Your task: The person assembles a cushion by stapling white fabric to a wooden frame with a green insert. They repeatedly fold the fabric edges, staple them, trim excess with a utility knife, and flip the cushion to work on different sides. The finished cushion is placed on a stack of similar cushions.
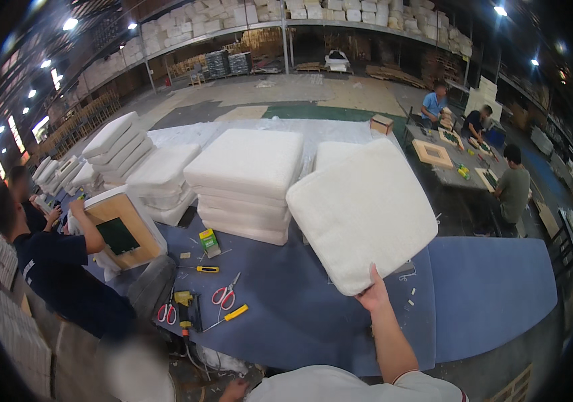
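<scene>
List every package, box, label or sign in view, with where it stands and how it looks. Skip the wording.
Small green and yellow box: on the blue table, left of the stacked white cushions; rectangular.
Cardboard box: at the far end of the table; brown, cube-like.
Dark stacked crates: on the floor by the far shelving; grey-black blocks.
Pale bundles: along the upper shelf; whitish, blocky.
No screens visible.

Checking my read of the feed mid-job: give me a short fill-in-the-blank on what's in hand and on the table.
1. The right hand lifts a white foam ____ by its lower edge.
2. The table is covered in ____ fabric.
3. Two pairs of scissors have ____ handles.
4. The left hand holds ____.

Missing: cushion; blue; red; nothing
</scene>
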The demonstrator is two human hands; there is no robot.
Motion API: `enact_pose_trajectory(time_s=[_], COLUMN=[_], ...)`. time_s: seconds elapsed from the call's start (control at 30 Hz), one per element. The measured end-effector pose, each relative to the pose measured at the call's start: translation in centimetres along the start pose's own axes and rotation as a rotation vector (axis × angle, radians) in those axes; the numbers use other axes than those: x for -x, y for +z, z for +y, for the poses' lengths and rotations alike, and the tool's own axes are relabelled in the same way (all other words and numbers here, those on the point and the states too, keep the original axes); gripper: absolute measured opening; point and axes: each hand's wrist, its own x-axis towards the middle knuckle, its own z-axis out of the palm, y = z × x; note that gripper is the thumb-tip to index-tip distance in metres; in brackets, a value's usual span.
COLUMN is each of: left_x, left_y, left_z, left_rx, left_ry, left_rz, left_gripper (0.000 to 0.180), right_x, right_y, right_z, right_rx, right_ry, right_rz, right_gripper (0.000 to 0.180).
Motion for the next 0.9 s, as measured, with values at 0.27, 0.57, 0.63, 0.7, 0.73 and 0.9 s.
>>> enact_pose_trajectory(time_s=[0.27, 0.57, 0.63, 0.7, 0.73, 0.9], left_x=[-7.3, -7.5, -6.3, -4.5, -2.5, 4.0], left_y=[-4.5, -5.8, -7.5, -10.3, -12.1, -19.7], left_z=[6.2, 8.1, 11.4, 15.8, 19.6, 35.2], left_rx=[-0.331, 0.268, 0.333, 0.363, 0.370, 0.987], left_ry=[0.018, 0.126, 0.259, 0.437, 0.514, 0.700], left_rz=[-0.110, -0.192, -0.173, -0.226, -0.270, -0.137], left_gripper=[0.063, 0.054, 0.054, 0.061, 0.068, 0.102], right_x=[2.6, 9.9, 10.4, 10.4, 10.4, 11.3], right_y=[4.8, 11.0, 8.4, 4.6, 2.2, -6.0], right_z=[-0.8, 5.2, 7.2, 9.6, 10.8, 17.2], right_rx=[0.116, 0.550, 0.706, 0.968, 1.100, 1.701], right_ry=[-0.344, -0.708, -0.813, -0.868, -0.885, -0.590], right_rz=[0.116, 0.195, 0.258, 0.273, 0.281, -0.424], right_gripper=[0.074, 0.097, 0.103, 0.106, 0.107, 0.117])
